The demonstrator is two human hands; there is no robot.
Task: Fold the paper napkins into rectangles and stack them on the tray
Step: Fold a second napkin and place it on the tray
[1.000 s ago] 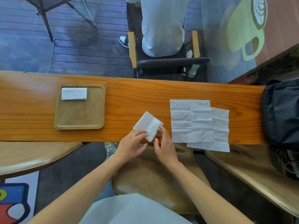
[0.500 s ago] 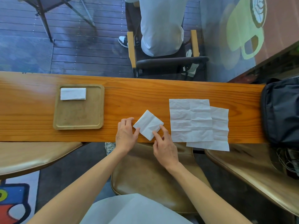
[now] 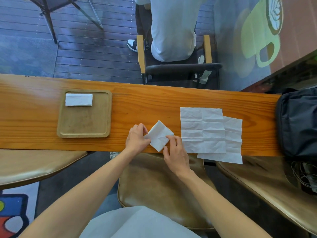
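Note:
A folded white napkin (image 3: 159,135) lies turned like a diamond near the front edge of the wooden counter (image 3: 145,103). My left hand (image 3: 137,139) pinches its left corner. My right hand (image 3: 176,152) rests fingertips on its lower right edge. Two unfolded napkins lie to the right, the upper one (image 3: 202,129) overlapping the lower one (image 3: 233,140), which hangs past the counter's edge. A wooden tray (image 3: 85,124) sits at the left, with one folded rectangular napkin (image 3: 78,99) in its far left corner.
A black bag (image 3: 298,122) sits on the counter's right end. Tan stool seats lie below the counter in front of me. Behind the glass, a person sits on a chair (image 3: 175,66).
My left hand has curled from lying flat beside the napkin to pinching its left corner. My right hand has slid up along the napkin's lower right edge. The napkin barely moved.

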